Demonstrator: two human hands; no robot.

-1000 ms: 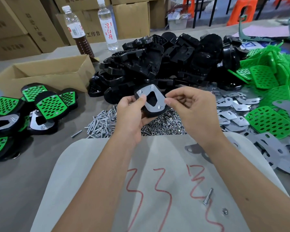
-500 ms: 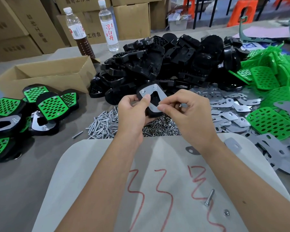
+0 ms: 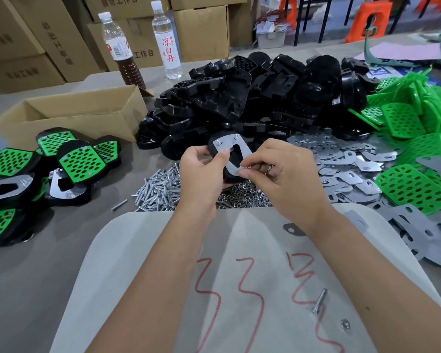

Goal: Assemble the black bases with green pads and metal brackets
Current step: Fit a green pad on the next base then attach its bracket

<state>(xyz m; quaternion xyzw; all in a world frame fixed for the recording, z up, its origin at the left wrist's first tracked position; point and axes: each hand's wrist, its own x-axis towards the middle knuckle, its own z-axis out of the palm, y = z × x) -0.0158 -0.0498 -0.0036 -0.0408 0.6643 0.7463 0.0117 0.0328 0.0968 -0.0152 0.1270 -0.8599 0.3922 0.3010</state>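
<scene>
My left hand (image 3: pixel 201 171) grips a black base (image 3: pixel 214 146) held up above the table, thumb on its face. A metal bracket (image 3: pixel 233 151) lies on that base with two screw ends poking through its far corners. My right hand (image 3: pixel 280 174) pinches at the bracket's near corner with thumb and forefinger; whatever small part sits between the fingertips is hidden. A big heap of black bases (image 3: pixel 252 98) lies behind. Green pads (image 3: pixel 413 128) pile up at the right. Loose metal brackets (image 3: pixel 346 169) spread beside my right hand.
Screws (image 3: pixel 158 187) and nuts (image 3: pixel 245 197) lie heaped under my hands. Finished assemblies (image 3: pixel 79 161) sit at the left by an open cardboard box (image 3: pixel 82 115). Two bottles (image 3: pixel 167 39) stand behind. A white sheet (image 3: pixel 239 276) with red marks holds one screw (image 3: pixel 318 300) and a nut (image 3: pixel 344 324).
Both hands have drawn closer on the base. My right fingertips slid down from the bracket's side to its near corner, and the base tilted slightly toward me.
</scene>
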